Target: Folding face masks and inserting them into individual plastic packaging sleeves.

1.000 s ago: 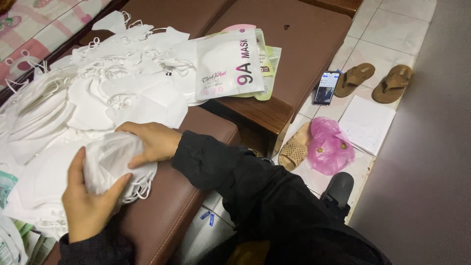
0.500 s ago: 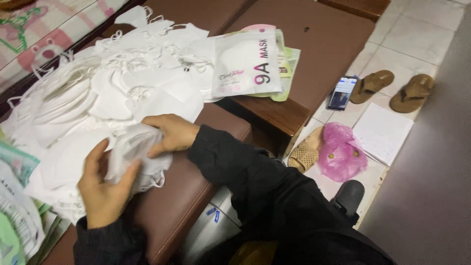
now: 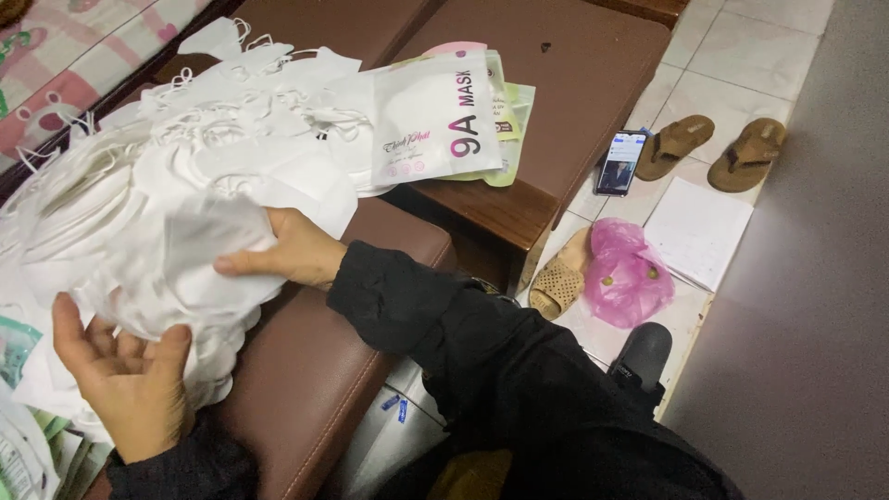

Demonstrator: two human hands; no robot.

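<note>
both hands point(image 3: 130, 375) on white masks point(image 3: 176, 268)

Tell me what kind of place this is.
Probably a home room used for packing work: brown cushioned seats heaped with white face masks, sandals left on the tiled floor, and a patterned bedsheet at the top left.

Masks point(image 3: 213, 157) lie heaped on the bench point(image 3: 315, 370); a packet point(image 3: 435, 120) rests right of them; phone point(image 3: 620, 164), 2 sandals point(image 3: 713, 153) and bag point(image 3: 625, 273) lie on the floor point(image 3: 741, 56).
</note>
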